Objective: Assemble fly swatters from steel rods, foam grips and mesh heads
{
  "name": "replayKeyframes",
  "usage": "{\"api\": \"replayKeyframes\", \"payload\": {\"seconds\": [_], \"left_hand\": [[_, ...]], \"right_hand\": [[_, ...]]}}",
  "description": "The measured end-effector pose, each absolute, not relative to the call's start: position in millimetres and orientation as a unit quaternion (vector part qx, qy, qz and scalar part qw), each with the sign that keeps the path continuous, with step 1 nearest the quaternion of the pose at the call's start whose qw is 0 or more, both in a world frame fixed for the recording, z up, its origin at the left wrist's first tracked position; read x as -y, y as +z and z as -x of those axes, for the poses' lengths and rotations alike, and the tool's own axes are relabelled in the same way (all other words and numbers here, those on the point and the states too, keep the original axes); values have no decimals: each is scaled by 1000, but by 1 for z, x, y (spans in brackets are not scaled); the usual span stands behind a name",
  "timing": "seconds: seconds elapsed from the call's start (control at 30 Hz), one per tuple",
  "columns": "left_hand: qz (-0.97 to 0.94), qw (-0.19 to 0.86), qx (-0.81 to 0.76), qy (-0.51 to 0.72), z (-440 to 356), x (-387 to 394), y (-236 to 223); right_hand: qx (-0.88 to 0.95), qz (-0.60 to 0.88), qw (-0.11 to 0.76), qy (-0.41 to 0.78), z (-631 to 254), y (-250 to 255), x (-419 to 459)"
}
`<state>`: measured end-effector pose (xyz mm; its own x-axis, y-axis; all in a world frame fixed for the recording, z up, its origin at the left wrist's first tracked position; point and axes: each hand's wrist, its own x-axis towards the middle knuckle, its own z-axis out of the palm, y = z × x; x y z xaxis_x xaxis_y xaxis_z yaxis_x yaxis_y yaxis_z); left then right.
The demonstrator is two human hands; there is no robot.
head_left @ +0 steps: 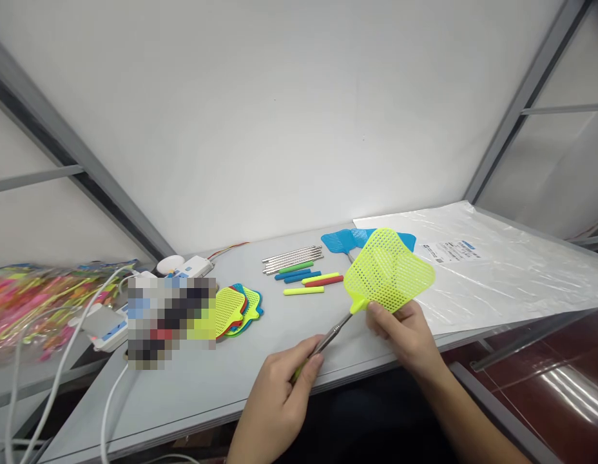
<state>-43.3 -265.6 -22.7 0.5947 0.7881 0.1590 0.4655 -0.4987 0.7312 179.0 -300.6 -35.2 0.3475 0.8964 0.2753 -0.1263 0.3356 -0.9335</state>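
A yellow-green fly swatter head [388,270] is in my right hand [400,328], thumb and fingers closed on its lower edge. From its neck a metal rod [334,333] runs down to my left hand [287,386]. That hand is wrapped round the rod's lower end, where a bit of yellow-green handle shows between the fingers; the rest is hidden. Behind the head, partly covered, lie blue fly swatters [340,241]. Nearest on the table are loose plastic handles: yellow [303,291], red [324,281], blue [299,276] and green [296,267].
Several metal rods [293,258] lie by the back wall. Loose swatter heads [229,309] are stacked at left, beside a blurred patch. White power strips [108,328] and cables stand at the left edge. A plastic-wrapped white sheet [511,277] covers the right side. Colourful bagged items [42,303] sit far left.
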Motion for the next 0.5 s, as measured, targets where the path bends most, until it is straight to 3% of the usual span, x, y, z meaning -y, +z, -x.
{"api": "replayKeyframes", "payload": {"seconds": [0.27, 0.5], "left_hand": [[-839, 345, -386, 166, 44, 260, -9], [-851, 341, -360, 173, 41, 254, 6]], "right_hand": [[480, 475, 608, 418, -205, -27, 304], [497, 424, 611, 448, -197, -26, 303]]}}
